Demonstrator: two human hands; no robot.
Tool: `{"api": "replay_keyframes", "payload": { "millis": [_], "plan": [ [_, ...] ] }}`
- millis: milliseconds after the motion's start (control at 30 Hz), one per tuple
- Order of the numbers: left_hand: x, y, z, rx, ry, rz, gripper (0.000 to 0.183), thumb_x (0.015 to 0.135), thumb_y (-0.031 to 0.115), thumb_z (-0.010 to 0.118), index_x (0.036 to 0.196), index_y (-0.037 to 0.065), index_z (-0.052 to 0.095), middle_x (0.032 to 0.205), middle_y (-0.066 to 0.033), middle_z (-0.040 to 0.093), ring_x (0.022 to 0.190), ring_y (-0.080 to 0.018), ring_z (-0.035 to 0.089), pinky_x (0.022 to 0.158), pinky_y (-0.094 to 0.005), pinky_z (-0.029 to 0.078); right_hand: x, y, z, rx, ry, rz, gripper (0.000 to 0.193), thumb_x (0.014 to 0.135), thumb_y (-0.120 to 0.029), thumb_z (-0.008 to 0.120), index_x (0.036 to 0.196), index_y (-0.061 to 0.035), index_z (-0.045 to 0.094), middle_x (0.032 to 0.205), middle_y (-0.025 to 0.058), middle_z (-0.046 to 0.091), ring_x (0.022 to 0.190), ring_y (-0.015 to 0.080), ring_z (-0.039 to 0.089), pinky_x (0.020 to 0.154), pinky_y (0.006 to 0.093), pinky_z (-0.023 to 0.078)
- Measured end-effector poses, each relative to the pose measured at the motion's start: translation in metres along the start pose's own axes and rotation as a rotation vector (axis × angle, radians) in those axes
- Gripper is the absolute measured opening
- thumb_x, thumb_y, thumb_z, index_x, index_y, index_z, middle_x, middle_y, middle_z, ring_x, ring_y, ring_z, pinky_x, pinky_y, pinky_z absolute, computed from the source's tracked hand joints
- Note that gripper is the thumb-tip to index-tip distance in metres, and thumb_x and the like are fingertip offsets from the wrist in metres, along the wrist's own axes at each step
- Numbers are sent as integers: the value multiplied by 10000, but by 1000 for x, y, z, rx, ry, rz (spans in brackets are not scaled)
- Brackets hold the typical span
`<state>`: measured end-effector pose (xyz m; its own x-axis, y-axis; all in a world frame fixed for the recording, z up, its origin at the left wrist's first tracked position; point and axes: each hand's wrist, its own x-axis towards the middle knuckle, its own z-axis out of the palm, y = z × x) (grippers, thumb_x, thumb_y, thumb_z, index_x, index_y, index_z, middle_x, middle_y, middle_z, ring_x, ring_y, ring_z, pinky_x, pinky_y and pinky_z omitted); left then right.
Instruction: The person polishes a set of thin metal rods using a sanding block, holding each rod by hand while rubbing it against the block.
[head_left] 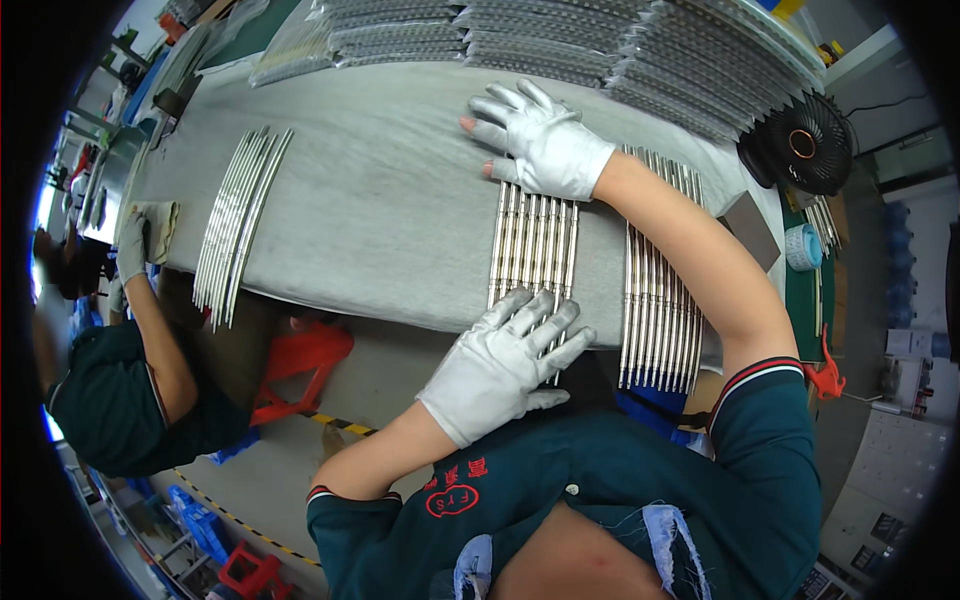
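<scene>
A row of shiny metal rods [535, 240] lies side by side on the grey cloth in front of me, some of the near ends reaching past the table edge. My left hand [510, 365], in a whitish glove, rests over their near ends with fingers spread. Across the far ends lies my right hand [545, 140], gloved too, with two bare fingertips showing; its fingers are apart and point left. The glove hides the rod ends beneath it. Under my right forearm, a second row of metal rods [660, 310] runs parallel and overhangs the near edge.
Another group of rods [240, 220] lies left on the cloth-covered table [380, 180]. Clear plastic trays [540, 45] are stacked along the back. A black fan [800, 145] and a blue tape roll [802, 247] stand right. A co-worker [150, 390] works at left, near a red stool [305, 370].
</scene>
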<state>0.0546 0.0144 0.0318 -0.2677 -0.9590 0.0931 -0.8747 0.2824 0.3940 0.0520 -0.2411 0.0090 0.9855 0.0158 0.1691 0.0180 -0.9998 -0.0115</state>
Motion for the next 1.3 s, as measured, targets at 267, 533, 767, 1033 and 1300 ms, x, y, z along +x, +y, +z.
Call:
{"api": "replay_keyframes", "payload": {
  "millis": [267,533,767,1033,1300],
  "plan": [
    [-9,-2,-1,79,-18,-72,682,806,480,665,1378,153,491,1367,-115,510,1271,-319,476,1109,-466,339,11,-5,8,17,72,-25,612,966,-503,448,1425,-98,454,1473,144,403,1417,341,305,1186,509,187],
    [18,6,-4,-61,64,13,797,770,455,707,1423,97,423,1369,-152,499,1260,-348,480,1122,-468,322,-79,19,-45,-97,170,137,689,905,-452,578,1455,-79,396,1500,147,375,1428,360,277,1189,509,167],
    [26,-21,-3,146,106,-331,891,772,562,664,1391,-27,410,1360,-249,485,1306,-385,429,1128,-475,303,-230,19,-98,-137,-65,618,807,766,-363,715,1435,-37,402,1489,222,354,1404,368,310,1174,524,194],
    [40,-12,-2,161,74,-275,938,767,583,669,1432,-4,362,1368,-276,462,1297,-415,431,1128,-488,300,-265,1,-91,-41,-147,975,777,753,-383,725,1419,-90,454,1482,139,398,1303,451,393,1141,509,277],
    [64,3,4,187,52,-153,983,732,705,616,1457,81,384,1429,-245,422,1333,-399,395,1155,-511,215,-244,7,-113,484,1119,709,841,837,-359,770,1500,-73,338,1389,108,518,1200,190,533,1028,317,420]
  ]
}}
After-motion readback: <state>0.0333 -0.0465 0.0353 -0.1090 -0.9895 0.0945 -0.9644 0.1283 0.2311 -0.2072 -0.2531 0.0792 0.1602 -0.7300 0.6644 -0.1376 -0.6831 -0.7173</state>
